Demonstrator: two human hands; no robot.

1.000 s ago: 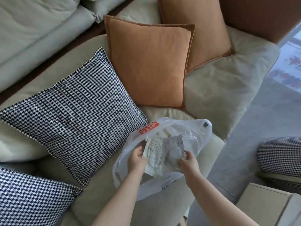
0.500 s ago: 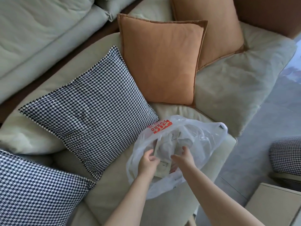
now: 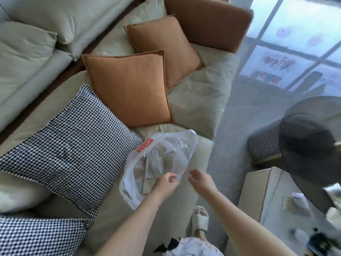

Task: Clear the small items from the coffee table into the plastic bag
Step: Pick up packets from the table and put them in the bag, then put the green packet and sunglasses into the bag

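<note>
The translucent plastic bag (image 3: 162, 163) lies on the sofa seat (image 3: 199, 100) just right of the houndstooth cushion (image 3: 70, 146), long axis running from near-left to far-right, mouth facing up. The left hand (image 3: 165, 182) pinches its near rim; the right hand (image 3: 200, 180), just right of the bag, hangs loosely curled, holding nothing.

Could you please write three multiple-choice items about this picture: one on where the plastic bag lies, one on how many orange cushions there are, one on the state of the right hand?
1. The plastic bag lies
A. on the sofa seat
B. on the floor
C. on the glass table

2. Orange cushions in view:
A. one
B. two
C. four

3. The right hand
A. grips a cushion
B. is inside the bag
C. holds nothing, beside the bag

Key: 1 A, pale seat cushion shows under it; 2 B, two overlap near the armrest; 3 C, its fingers are off the plastic while the left hand pinches the rim.
</note>
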